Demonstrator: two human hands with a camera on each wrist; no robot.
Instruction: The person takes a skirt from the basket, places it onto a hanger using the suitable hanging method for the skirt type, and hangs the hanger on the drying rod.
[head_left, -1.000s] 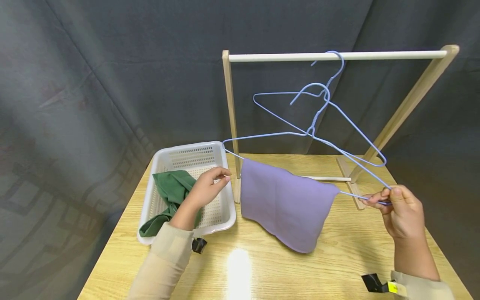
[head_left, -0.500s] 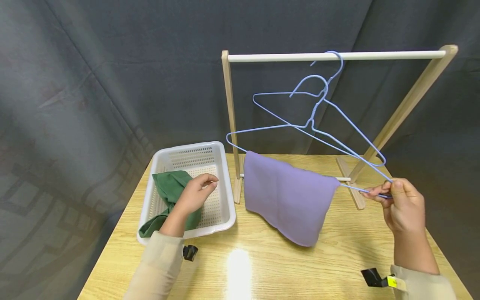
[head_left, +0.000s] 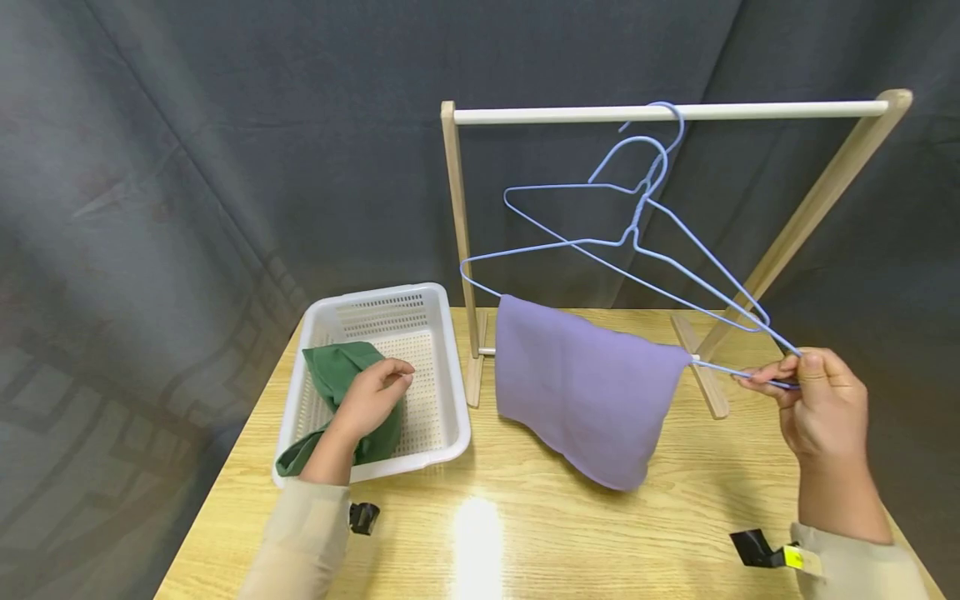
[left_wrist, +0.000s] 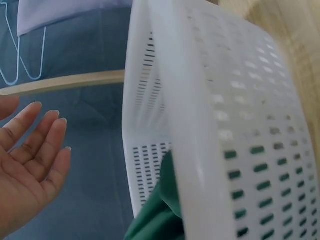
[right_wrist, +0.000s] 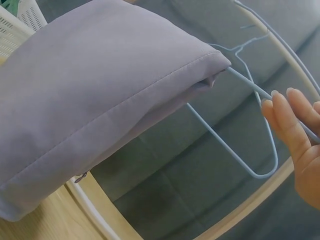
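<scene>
My right hand (head_left: 828, 408) pinches the right corner of a light blue wire hanger (head_left: 637, 215) and holds it raised and tilted. Over its lower bar hangs a folded purple fabric cover (head_left: 588, 387); the right wrist view shows a stitched edge and a small zip pull (right_wrist: 81, 176) on it. My left hand (head_left: 371, 402) hovers over the white basket, fingers relaxed and slightly bent, gripping nothing. Beneath it in the basket lies a crumpled green cloth (head_left: 339, 367), partly hidden by the hand and forearm. The left wrist view shows the left hand's fingers (left_wrist: 47, 142) spread.
The white perforated basket (head_left: 453, 367) stands on the wooden table (head_left: 570, 533) at the left. Behind the raised hanger is a wooden rack with a white rail (head_left: 547, 115). A second blue hanger (head_left: 566, 185) hangs bare on that rail. Grey curtain (head_left: 337, 167) fills the background.
The right hand has lifted the hanger with the purple cover and shifted it rightward, bringing its hook nearer the rail. The left hand has drawn back left and down over the basket.
</scene>
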